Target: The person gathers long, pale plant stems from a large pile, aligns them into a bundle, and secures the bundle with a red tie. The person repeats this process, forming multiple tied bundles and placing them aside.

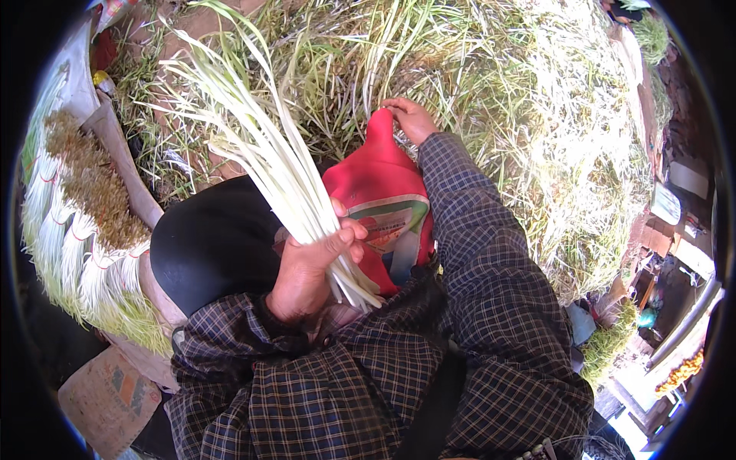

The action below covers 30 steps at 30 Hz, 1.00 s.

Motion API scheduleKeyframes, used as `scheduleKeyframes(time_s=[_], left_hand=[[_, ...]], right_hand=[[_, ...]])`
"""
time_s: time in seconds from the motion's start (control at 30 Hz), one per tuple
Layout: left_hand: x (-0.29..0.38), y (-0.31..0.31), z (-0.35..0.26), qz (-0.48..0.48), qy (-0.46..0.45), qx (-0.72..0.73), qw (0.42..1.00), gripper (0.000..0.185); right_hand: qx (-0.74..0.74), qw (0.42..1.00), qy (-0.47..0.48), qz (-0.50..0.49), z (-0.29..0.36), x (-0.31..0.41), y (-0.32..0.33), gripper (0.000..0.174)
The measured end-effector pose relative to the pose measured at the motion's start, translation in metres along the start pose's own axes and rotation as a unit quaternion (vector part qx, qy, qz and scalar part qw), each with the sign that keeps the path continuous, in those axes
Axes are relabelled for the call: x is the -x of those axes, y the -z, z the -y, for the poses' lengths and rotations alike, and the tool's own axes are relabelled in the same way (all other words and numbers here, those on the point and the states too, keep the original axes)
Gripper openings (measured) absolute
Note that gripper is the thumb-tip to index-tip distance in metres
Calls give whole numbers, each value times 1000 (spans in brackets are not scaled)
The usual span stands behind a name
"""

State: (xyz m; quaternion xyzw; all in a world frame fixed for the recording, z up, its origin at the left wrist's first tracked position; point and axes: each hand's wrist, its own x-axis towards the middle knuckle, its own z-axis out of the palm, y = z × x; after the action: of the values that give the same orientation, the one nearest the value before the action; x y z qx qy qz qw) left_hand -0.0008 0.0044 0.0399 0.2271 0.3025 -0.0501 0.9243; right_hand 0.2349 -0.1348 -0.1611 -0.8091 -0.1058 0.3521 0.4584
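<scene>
My left hand (316, 259) is closed around a bundle of long pale stalks with light green leaf ends (276, 155), which look like blanched garlic chives. The bundle slants up to the left, its white cut ends near my lap. Farther forward, my right hand (411, 119) reaches past a peaked fold of the red printed cloth (382, 155) over my lap. Its fingers are bent beside the top of that fold, at the edge of the loose leaves; whether they pinch anything is not clear.
Loose green and dry leaves (489, 75) cover the ground ahead and to the right. At the left, tied bundles of pale stalks (86, 253) lie in a curved row by a light sheet (129, 172). A worn cardboard piece (109, 397) is at the lower left.
</scene>
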Motion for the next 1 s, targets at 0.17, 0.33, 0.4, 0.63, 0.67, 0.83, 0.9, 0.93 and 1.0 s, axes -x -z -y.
scheduleKeyframes(time_s=[0.17,0.33,0.4,0.63,0.67,0.83,0.9,0.93,1.0], left_hand=[[-2,-2,-2,-20,47,38,998,35],[-2,-2,-8,-32,39,42,998,34],[0,-2,-10,-29,13,77,997,29],[5,5,-19,10,-110,150,983,15],[5,6,-18,10,-106,140,984,15],[4,10,-9,23,-77,100,992,11],[5,13,-5,39,-70,91,993,11],[5,15,-3,37,-60,82,994,11],[3,17,0,41,-51,50,997,10]], right_hand=[[-162,981,-98,47,-15,-53,-36,27],[-184,974,-32,-126,-6,-42,-10,17],[-295,935,-54,-189,19,-23,22,11],[-246,884,302,-259,123,136,111,35],[-218,892,264,-295,125,147,106,32],[53,991,-70,-96,116,178,82,25],[-68,991,79,-89,115,198,81,25],[-87,987,115,-72,115,208,80,25],[-112,978,166,-53,117,226,74,25]])
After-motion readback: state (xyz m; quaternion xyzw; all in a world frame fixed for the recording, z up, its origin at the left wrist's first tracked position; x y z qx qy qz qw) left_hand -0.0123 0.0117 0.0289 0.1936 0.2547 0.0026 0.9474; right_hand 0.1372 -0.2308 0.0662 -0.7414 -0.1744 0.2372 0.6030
